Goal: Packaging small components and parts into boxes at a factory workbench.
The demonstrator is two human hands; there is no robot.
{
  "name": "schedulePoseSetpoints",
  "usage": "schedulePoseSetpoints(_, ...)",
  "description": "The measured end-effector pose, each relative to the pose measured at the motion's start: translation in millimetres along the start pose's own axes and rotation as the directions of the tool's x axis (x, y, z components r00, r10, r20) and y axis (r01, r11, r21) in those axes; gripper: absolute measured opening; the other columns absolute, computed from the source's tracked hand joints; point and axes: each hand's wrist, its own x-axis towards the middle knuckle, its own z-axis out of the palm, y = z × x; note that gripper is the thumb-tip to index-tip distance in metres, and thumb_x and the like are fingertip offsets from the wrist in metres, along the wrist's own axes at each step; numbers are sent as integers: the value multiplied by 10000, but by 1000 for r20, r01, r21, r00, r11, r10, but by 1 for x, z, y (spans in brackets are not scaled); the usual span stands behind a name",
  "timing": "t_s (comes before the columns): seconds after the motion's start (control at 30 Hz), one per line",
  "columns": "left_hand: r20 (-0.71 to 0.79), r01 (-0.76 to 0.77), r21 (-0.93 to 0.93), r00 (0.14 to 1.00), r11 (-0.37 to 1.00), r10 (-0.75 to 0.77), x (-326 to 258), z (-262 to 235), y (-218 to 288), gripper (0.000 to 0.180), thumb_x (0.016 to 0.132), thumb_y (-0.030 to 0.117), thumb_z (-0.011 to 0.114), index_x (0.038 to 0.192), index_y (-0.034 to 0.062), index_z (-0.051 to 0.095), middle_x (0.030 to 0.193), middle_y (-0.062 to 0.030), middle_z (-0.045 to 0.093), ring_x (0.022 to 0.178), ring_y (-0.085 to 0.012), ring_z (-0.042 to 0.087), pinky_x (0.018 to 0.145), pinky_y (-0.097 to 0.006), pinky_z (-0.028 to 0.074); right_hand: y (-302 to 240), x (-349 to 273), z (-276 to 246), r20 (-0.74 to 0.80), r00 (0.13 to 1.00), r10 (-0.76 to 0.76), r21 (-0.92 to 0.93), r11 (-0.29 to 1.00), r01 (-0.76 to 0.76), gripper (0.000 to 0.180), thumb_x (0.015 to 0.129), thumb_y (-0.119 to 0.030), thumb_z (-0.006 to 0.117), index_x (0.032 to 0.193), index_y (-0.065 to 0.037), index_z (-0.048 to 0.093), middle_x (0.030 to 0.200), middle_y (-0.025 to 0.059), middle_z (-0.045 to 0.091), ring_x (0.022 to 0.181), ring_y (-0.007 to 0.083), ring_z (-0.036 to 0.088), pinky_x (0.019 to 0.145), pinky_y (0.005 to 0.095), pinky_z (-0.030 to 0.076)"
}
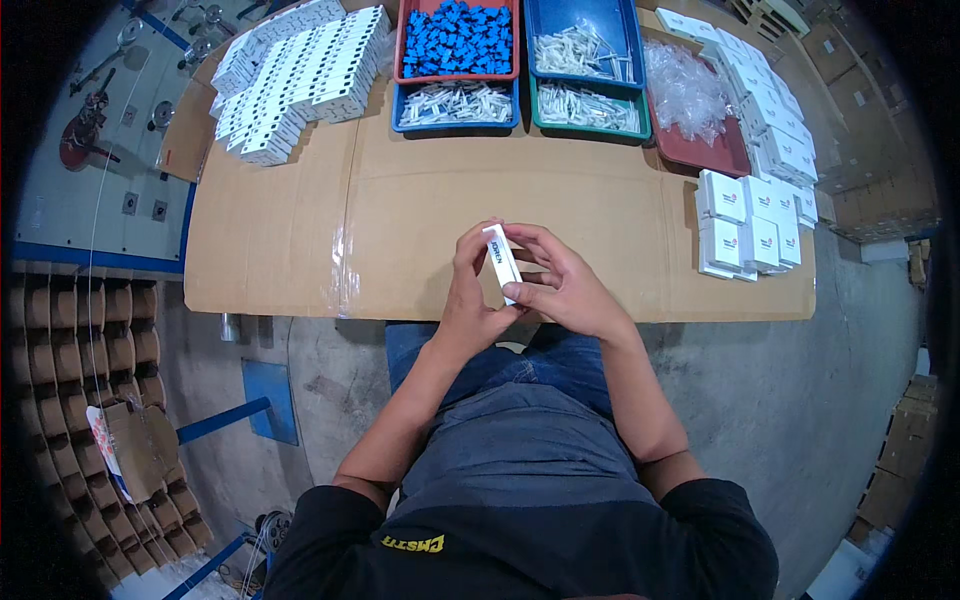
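A small white box point(502, 262) with dark print on its narrow side is held between my two hands, above the near part of the cardboard-covered table. My left hand point(468, 290) grips it along its left side, fingers reaching to the top end. On the other side my right hand point(568, 285) closes round it, the thumb pressed near its lower end. The box stands tilted, its upper end leaning left. Its far faces are hidden by my fingers.
Stacked white boxes point(300, 85) stand at the far left, with more white boxes point(745, 225) at the right. Along the back, a red tray point(400, 45) holds blue parts; blue and green trays point(590, 132) hold whitish pieces. Clear plastic bags point(690, 95) lie in a dark red tray point(700, 155).
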Motion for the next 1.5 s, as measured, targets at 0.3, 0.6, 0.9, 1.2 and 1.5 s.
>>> schedulePoseSetpoints(0.3, -10, 170, 5, 985, 985, -170, 3, -8, 12, 991, 647, 57, 895, 1489, 53, 373, 1445, -137, 447, 1357, -296, 484, 1169, -441, 391, 6, -3, 3, 35, 998, 46, 95, 994, -49, 593, 1016, -61, 601, 1564, -38, 374, 1419, 69, 553, 1256, 144, 519, 1058, 311, 437)
schedulePoseSetpoints(0.6, -47, 114, -13, 992, 993, -114, 3, -7, 8, 964, 669, 73, 870, 1489, 48, 363, 1501, -156, 414, 1409, -329, 439, 1181, -454, 374, 16, 2, 9, 18, 999, -31, 170, 985, 27, 607, 1022, -78, 590, 1576, -44, 346, 1537, 94, 475, 1307, 140, 491, 1080, 312, 425)
schedulePoseSetpoints(0.9, 66, -168, 352, 986, 921, 154, 10, -10, 11, 1172, 658, 304, 935, 1567, 77, 231, 1579, -244, 301, 1478, -422, 311, 1177, -514, 334, 21, 1, -7, -27, 998, 63, 151, 987, -58, 700, 927, -103, 737, 1534, -13, 401, 1414, 181, 556, 1297, 214, 533, 1062, 376, 470)
schedulePoseSetpoints(1.2, 493, 797, -435, 600, 418, -630, -10, -22, 1, 1107, 827, 881, 369, 1566, 61, 289, 1469, -161, 497, 1275, -277, 579, 1070, -428, 477, 7, -2, -9, 24, 995, -97, -18, 995, 98, 941, 708, -33, 879, 1530, -30, 421, 1528, 107, 479, 1396, 228, 456, 1141, 400, 405)
schedulePoseSetpoints(1.5, 385, 743, -520, 644, 422, -661, -2, -23, 15, 664, 1022, 380, 582, 1555, 85, 318, 1389, -140, 568, 1226, -244, 613, 1035, -401, 505, 18, 0, -16, 67, 992, -103, -302, 946, 119, 929, 753, -88, 844, 1560, -60, 386, 1619, 121, 349, 1518, 259, 290, 1208, 422, 302)
